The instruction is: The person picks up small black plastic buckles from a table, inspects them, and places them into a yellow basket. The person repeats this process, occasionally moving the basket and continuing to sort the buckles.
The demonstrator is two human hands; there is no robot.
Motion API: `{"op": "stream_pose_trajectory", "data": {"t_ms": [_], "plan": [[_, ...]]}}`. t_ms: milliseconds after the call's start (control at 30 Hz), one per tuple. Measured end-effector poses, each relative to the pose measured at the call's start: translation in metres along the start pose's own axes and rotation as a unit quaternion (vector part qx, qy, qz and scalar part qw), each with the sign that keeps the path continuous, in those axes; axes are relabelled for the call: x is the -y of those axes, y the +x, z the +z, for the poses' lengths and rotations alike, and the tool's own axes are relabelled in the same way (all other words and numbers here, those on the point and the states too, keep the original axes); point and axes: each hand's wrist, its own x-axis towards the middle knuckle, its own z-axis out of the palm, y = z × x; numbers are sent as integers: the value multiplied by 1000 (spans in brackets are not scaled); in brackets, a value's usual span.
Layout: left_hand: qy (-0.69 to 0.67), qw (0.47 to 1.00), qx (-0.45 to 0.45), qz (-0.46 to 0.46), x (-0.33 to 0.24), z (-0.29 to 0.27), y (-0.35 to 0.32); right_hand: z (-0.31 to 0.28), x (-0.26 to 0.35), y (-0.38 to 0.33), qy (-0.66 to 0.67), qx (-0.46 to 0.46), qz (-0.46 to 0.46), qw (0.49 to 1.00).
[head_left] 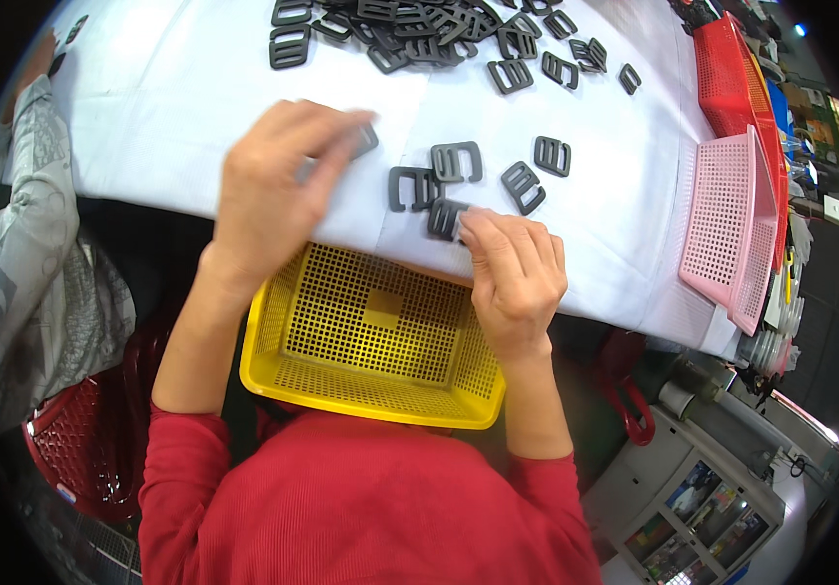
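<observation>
Dark grey slotted strap buckles lie on a white-covered table. My left hand (278, 185), smeared a little by motion, is closed with thumb and forefinger around a grey buckle (368, 139) just above the cloth. At the table's near edge my right hand (519, 273) pinches the side of another buckle (446, 218). Right beside that one are an open-sided buckle (409, 187) and a second such buckle (455, 162). Two more, a tilted buckle (523, 187) and an upright buckle (552, 155), lie to the right. A yellow perforated basket (375, 414) sits below my hands, against my lap.
A heap of buckles (419, 27) spreads over the table's far side. On the right edge stand a pink basket (726, 219) and a red basket (726, 78). To the left is another person's grey sleeve (34, 195), near a red chair (88, 439). A cabinet (682, 487) stands lower right.
</observation>
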Motion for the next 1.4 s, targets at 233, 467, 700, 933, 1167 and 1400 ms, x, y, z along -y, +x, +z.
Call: {"op": "stream_pose_trajectory", "data": {"t_ms": [233,467,700,933,1167,1400], "plan": [[98,980,75,156,-28,45,18,-8,9,9,-4,54,24,998],[101,978,109,149,-29,46,28,-6,9,6,-45,43,-35,997],[45,995,67,61,-26,40,30,-17,-17,18,90,39,145,984],[48,999,-22,6,5,-3,32,-4,-62,16,15,31,156,987],[-1,997,78,-10,26,-22,5,-2,-24,4,86,80,144,983],[34,979,187,78,20,-1,8,-2,-24,-7,328,-103,273,899]]}}
